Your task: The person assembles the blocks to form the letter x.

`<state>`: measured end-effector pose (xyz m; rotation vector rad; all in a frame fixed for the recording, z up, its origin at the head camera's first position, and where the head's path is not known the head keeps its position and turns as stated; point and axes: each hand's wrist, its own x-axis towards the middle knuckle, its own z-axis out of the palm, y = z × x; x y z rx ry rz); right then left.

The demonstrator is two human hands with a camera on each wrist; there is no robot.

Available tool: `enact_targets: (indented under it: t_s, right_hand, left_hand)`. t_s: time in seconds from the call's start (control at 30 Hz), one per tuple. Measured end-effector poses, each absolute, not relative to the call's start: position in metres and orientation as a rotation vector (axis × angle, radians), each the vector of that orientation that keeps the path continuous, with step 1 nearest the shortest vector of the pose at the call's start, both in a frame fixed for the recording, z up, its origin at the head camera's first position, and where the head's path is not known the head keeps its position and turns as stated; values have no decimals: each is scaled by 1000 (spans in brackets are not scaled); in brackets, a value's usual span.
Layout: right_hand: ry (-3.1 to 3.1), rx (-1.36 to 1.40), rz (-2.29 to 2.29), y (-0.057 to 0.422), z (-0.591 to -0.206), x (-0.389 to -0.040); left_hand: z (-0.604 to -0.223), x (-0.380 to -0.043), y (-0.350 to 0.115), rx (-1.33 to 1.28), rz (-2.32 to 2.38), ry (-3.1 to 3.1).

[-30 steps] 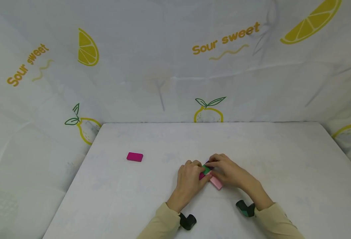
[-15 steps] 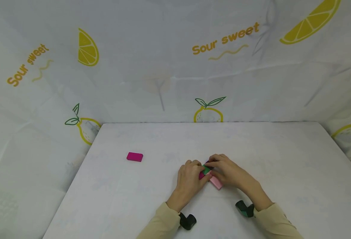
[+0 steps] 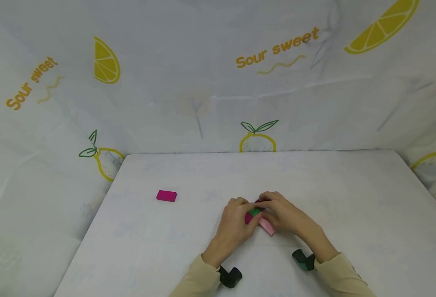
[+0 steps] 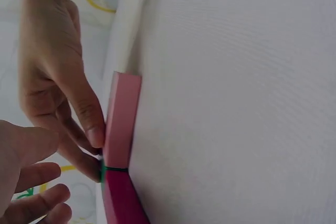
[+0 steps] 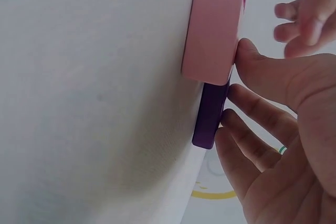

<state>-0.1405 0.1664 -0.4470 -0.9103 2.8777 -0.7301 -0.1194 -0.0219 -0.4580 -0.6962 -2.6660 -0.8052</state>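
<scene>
On the white table lies a group of flat blocks: a pink block (image 3: 267, 227), a green block (image 3: 255, 211), a magenta block (image 3: 248, 218) and a dark purple block (image 5: 211, 114). My right hand (image 3: 282, 212) rests on the group, its thumb at the pink block's upper edge and its fingertips along the purple block. Parts of the green and purple blocks are hidden under the fingers. My left hand (image 3: 234, 220) hovers close beside the magenta block. In the left wrist view its fingers (image 4: 39, 177) are spread apart, with nothing between them and the thumb.
A separate magenta block (image 3: 166, 196) lies at the left of the table (image 3: 314, 177). A dark wrist camera (image 3: 230, 277) sits by the left sleeve, and another dark wrist camera (image 3: 303, 260) by the right. Behind hangs a white lemon-print sheet (image 3: 188, 62).
My left hand has lifted slightly and drawn back from the blocks. My right hand stays on the group. The head view has shifted a little.
</scene>
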Motion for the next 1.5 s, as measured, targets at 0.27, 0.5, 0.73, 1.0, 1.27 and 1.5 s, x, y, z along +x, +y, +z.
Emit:
enact_targets:
  t_s: [0.27,0.5,0.73,1.0,1.27,1.5]
  right_hand:
    - [2879,-907,-728,166,-446,-141]
    - [2867,-882,-730,165,-446,-141]
    - [2852,-822,-718,165,-445,-140]
    - [2847,-784,-707,164,-445,-140]
    - [2859,-832,-710,166,-447,-142]
    - [2843,-823,-722,166,-449,-143]
  left_hand:
    - [-442,-113,-32,-722,-908,-2669]
    - [-439,-115,-47,-702,-949,-2671]
    - [-434,-122,-66,-628,-966,-2789]
    - [-428,-134,-87,-655,-890,-2816]
    - [-426,-147,-111,-711,-925,-2882]
    - [-425,-159,-135,-768,-902,-2969]
